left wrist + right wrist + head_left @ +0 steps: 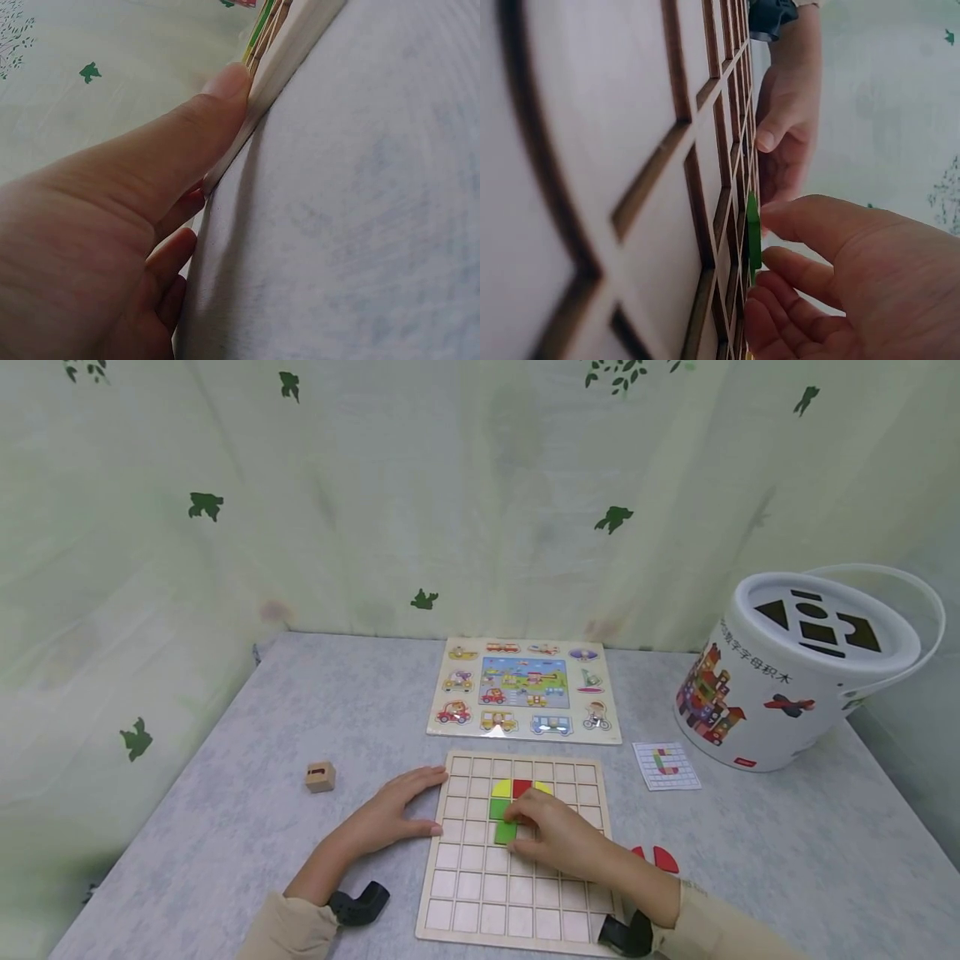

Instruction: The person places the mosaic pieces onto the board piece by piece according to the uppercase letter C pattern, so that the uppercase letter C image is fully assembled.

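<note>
A wooden grid board (457,885) lies on the table in front of me. In its upper middle are two yellow curved pieces (501,788), a red square (522,788) between them and a green square (498,809) below the left one. Under that, my right hand (558,831) pinches another green square (505,833) at the grid between thumb and fingers; in the right wrist view this green piece (754,232) sits slightly proud of the grid. My left hand (382,814) touches the board's left edge, its fingers and thumb extended; its thumb (195,124) rests against the rim in the left wrist view.
Red quarter-round pieces (664,859) lie right of the board, partly behind my right arm. A pattern card (667,767) lies beside a white bucket (780,693) with a shape-sorter lid. Behind the board is a vehicle puzzle (523,731); a wooden block (320,777) sits left.
</note>
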### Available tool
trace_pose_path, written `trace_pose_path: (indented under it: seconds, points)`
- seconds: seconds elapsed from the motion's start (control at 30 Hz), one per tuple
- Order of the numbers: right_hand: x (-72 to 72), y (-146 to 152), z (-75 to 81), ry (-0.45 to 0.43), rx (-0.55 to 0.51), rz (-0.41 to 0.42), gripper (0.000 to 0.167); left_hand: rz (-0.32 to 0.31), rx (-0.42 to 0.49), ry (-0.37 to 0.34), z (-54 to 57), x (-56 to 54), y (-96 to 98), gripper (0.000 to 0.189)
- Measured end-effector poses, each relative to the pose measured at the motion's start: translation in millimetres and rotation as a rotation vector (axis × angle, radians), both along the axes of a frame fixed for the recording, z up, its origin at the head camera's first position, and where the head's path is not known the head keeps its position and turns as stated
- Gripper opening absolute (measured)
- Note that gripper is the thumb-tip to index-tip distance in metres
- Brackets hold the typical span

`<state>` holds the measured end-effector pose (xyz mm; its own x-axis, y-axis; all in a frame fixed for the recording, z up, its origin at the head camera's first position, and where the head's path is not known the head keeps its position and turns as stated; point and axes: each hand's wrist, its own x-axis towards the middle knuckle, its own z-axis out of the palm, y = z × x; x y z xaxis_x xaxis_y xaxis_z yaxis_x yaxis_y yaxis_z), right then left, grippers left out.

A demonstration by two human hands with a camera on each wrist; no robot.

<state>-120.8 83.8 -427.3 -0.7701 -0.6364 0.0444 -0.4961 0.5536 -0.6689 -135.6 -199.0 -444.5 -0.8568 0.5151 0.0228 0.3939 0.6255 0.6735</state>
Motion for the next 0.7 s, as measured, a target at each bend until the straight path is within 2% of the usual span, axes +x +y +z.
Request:
trace_pose_path:
  seconds: [0.47,0.6,0.7]
  points:
    - [0.6,-7.0,1.0,0.083,0.065,0.022,0.018,-0.006,-0.014,0.012,-0.5,-1.2,-0.5,0.075]
    - [1.2,-7.2,3.3,0.065,0.081,0.010,0.018,-0.006,-0.012,0.015,-0.6,-1.3,-0.3,0.075]
    - [1.8,-4.6,5.5,0.007,0.061,-0.003,0.023,-0.008,-0.009,0.013,-0.7,-1.4,-0.3,0.075]
